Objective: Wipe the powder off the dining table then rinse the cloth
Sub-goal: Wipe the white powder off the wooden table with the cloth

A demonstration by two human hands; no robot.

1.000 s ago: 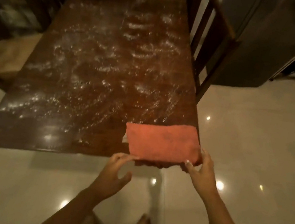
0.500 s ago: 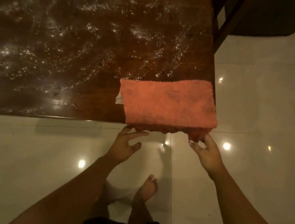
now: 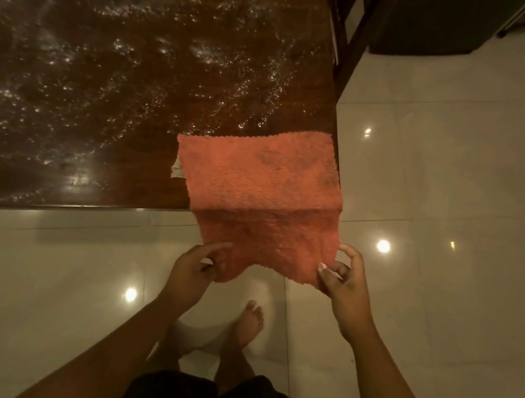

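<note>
1. Cloth (image 3: 257, 191): orange and textured, with faint dark marks. Its far part lies flat on the near right corner of the worktop (image 3: 101, 74). Its near part passes over the worktop's near edge and is held out above the floor (image 3: 446, 194).
2. Left hand (image 3: 194, 267): fingers and thumb are curled round the cloth's near left corner, which bunches in the grip.
3. Right hand (image 3: 343, 288): thumb and forefinger pinch the cloth's near right corner, with the other fingers curled just beside the hem.
4. Relation of cloth to hands: the cloth spans the gap between the two hands, and its near hem dips slightly between them. Both hands are on the near side of the worktop's edge, over the floor and not touching the wood.
5. Powder (image 3: 209, 54): white specks and streaks scattered over the dark wood, reaching close to the cloth's far hem.
6. White tag (image 3: 177, 169): projects from the cloth's left edge and lies on the worktop.
7. Chair (image 3: 350, 39): dark wood, beside the worktop's right side, beyond the cloth.
8. Foot (image 3: 249, 321): bare, on the glossy tiled floor, below and between the hands.
</note>
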